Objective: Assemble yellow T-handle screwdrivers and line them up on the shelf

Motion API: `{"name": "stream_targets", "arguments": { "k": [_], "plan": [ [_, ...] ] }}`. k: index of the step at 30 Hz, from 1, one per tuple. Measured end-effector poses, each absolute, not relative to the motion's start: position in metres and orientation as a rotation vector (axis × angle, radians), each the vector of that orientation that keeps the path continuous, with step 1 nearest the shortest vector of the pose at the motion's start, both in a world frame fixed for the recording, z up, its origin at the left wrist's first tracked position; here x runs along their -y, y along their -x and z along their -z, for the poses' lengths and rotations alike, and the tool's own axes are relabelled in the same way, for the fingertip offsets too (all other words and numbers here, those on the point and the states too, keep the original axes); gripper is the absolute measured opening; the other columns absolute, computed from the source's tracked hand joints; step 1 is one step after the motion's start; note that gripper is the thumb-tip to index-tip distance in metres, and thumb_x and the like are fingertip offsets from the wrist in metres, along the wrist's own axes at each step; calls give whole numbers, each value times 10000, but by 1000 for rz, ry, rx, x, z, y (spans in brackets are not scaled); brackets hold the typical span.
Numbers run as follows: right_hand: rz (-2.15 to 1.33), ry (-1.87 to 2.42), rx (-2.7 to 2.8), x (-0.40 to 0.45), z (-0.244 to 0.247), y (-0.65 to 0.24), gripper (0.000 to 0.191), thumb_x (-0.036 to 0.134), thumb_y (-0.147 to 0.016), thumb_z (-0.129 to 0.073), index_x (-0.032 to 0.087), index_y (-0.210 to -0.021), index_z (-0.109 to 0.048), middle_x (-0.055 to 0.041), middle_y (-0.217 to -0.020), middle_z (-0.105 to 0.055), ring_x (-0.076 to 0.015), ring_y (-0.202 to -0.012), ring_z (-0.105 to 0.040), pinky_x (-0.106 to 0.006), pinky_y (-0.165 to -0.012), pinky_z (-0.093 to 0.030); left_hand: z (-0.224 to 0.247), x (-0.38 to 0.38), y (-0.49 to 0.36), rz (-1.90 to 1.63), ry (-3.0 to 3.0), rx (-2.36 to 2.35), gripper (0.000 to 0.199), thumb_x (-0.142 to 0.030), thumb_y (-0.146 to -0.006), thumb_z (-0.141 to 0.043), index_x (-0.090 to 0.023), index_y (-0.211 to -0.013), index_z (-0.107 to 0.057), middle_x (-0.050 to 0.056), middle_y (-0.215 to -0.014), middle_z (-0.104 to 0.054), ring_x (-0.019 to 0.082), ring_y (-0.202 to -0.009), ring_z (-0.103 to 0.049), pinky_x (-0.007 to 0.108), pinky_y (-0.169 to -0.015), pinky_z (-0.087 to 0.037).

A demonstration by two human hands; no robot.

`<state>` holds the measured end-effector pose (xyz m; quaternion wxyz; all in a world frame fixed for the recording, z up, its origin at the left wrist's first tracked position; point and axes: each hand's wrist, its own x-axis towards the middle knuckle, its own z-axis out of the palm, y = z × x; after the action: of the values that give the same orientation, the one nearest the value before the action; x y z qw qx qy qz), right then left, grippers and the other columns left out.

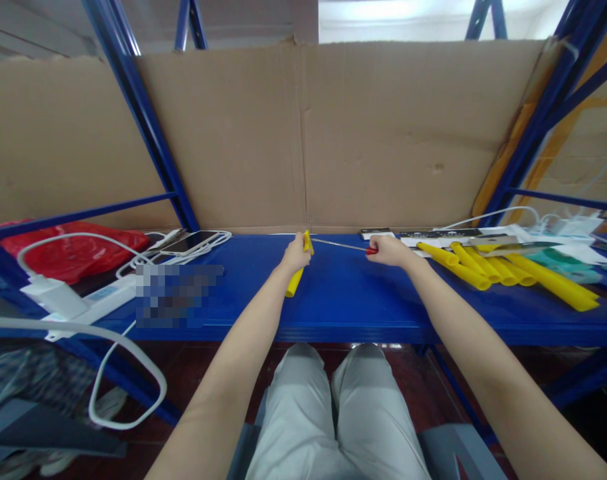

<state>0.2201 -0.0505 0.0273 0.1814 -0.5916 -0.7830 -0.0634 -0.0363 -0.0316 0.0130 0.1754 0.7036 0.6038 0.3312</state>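
Note:
My left hand [297, 253] is closed around a yellow tube [294, 283] just above the blue table [351, 300]. One end of the tube sticks out above the fingers, the other points down toward me. My right hand [389, 251] grips the red handle of a thin metal tool [341, 245]. The tool's shaft reaches left toward the upper end of the tube; whether its tip touches the tube cannot be made out. Several other yellow tubes [553, 281] lie on the table to the right of my right hand.
On the left are a white power strip [108, 297] with cables, a phone [189, 243] and a red plastic bag [78, 248]. At the right, a metal blade [526, 249] rests over the tubes. Cardboard [233, 133] stands behind the table between blue posts.

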Motion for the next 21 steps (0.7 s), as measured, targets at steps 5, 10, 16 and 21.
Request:
{"name": "stream_targets", "arguments": {
  "k": [5,10,16,21],
  "plan": [
    [174,1667,2217,51,-28,-220,214,248,-654,-582,229,-605,-375,7,-606,-528,-133,-582,-449,-238,-545,-285,-15,34,36,-910,-2003,-1715,277,-107,-862,-515,-157,-1117,-422,117,-1004,-671,160,-648,-692,229,-567,-497],
    [188,1670,2228,50,-28,-220,194,242,-654,-581,227,-609,-392,7,-601,-527,-135,-580,-453,-242,-545,-284,-14,33,35,-893,-2009,-1721,272,-107,-865,-510,-156,-1116,-417,121,-1018,-672,159,-663,-693,221,-560,-491],
    [210,1690,2241,51,-28,-219,118,246,-664,-578,219,-641,-465,-6,-623,-565,-145,-593,-484,-247,-555,-300,-15,34,35,-886,-2024,-1714,282,-105,-867,-502,-152,-1131,-414,127,-1024,-669,154,-655,-689,220,-555,-485],
    [207,1709,2267,53,-30,-219,80,288,-692,-570,210,-694,-551,-26,-689,-629,-166,-658,-549,-252,-596,-334,-15,35,36,-884,-2025,-1710,288,-109,-864,-501,-159,-1135,-416,112,-1021,-674,148,-660,-687,216,-559,-489]
  ]
}}
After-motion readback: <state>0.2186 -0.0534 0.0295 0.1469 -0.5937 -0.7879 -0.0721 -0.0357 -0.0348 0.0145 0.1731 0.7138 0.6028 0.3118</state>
